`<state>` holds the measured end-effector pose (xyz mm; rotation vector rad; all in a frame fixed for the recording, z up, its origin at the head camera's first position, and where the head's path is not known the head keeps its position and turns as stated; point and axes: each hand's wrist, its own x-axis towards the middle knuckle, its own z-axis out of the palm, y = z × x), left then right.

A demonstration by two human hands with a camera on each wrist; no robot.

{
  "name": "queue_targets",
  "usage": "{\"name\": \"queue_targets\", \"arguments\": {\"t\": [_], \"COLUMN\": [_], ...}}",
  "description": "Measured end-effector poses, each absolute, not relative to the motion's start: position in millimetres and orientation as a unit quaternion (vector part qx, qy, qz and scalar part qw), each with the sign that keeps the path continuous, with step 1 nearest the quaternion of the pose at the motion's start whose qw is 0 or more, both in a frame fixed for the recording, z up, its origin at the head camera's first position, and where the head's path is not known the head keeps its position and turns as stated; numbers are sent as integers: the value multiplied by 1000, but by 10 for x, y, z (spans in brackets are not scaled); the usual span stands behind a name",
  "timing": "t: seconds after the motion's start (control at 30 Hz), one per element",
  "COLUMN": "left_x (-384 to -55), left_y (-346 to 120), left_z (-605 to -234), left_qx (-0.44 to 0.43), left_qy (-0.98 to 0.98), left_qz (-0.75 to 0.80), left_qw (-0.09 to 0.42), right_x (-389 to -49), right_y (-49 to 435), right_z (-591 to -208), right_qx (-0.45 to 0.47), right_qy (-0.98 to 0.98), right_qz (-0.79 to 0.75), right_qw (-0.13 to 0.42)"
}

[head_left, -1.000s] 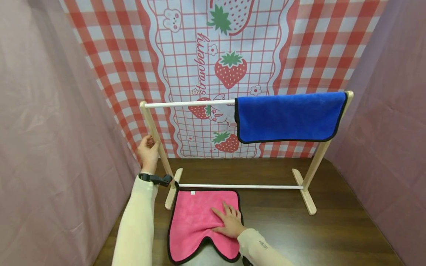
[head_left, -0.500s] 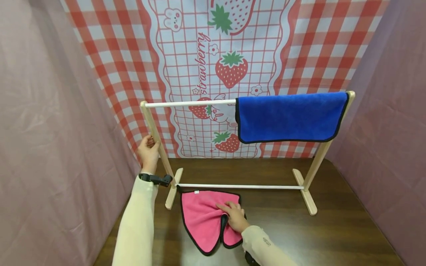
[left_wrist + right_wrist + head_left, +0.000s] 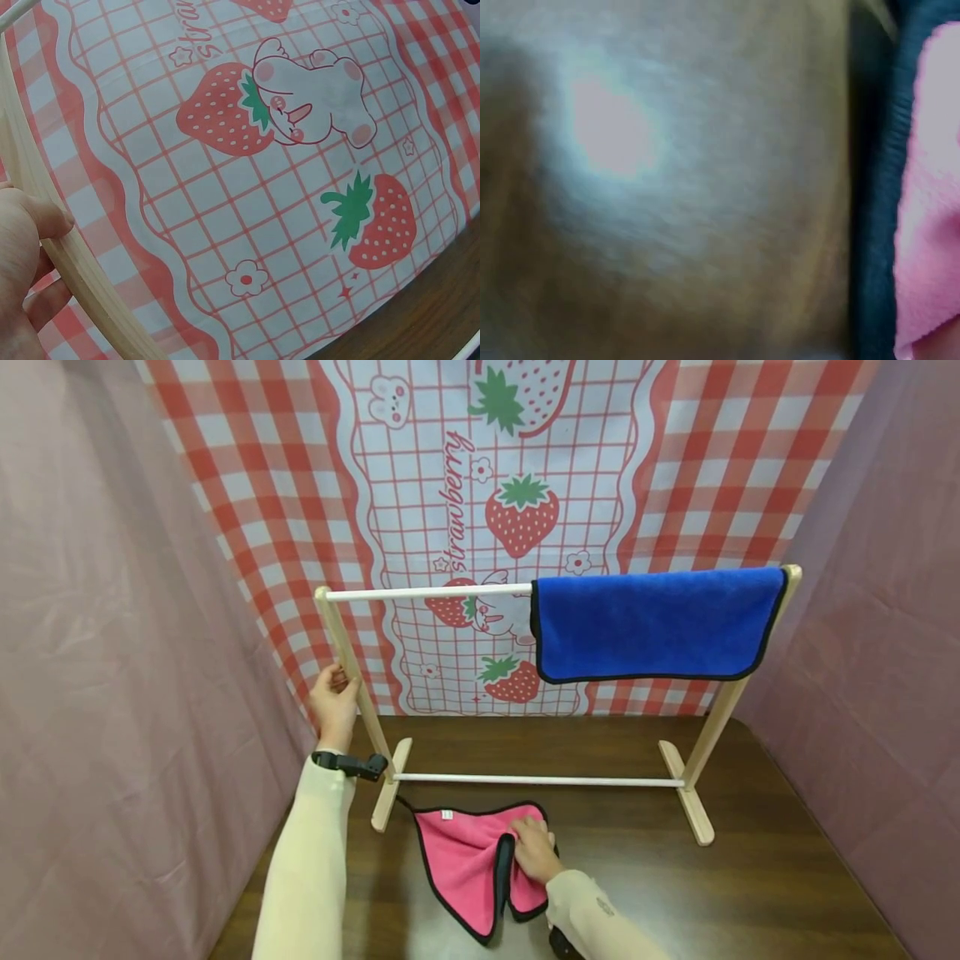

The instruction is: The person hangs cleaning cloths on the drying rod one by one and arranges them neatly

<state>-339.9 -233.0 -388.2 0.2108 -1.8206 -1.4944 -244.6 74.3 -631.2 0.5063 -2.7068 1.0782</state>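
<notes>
My left hand (image 3: 333, 703) grips the left wooden post (image 3: 372, 727) of a drying rack about halfway up. In the left wrist view its thumb and fingers are on either side of that post. Low in front of the rack, my right hand (image 3: 536, 852) holds a bunched part of a pink towel (image 3: 456, 860) with black edging, fingers curled into the cloth. The towel is pulled into folds on the table, one corner stretching toward the rack's left foot. At the right side of the right wrist view show the pink towel (image 3: 936, 202) and its dark edge.
A blue towel (image 3: 652, 627) hangs over the right half of the rack's white top bar (image 3: 427, 595). A lower white bar (image 3: 540, 780) joins the two wooden feet. Behind stands a strawberry-print cloth (image 3: 420, 510), with pinkish curtains (image 3: 127, 652) at both sides of the brown table (image 3: 630, 843).
My right hand has drawn its fingers together and gathered the pink towel, which went from spread flat to folded. The towel's top edge has come away from the rack. My left hand stays put.
</notes>
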Motion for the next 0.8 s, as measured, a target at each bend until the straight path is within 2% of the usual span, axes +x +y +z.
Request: {"name": "queue_targets", "arguments": {"t": [0.33,0.8], "left_x": [-3396,-3389], "left_y": [-2347,-2356], "left_z": [-3883,-3865], "left_qx": [77,83], "left_qy": [-721,-735], "left_qz": [-581,-562], "left_qw": [370,370], "right_x": [-2421,-2437], "right_y": [697,742], "right_z": [-6276,-6285], "right_qx": [141,162], "right_qy": [-923,-927], "right_qz": [352,335], "right_qw": [63,39]}}
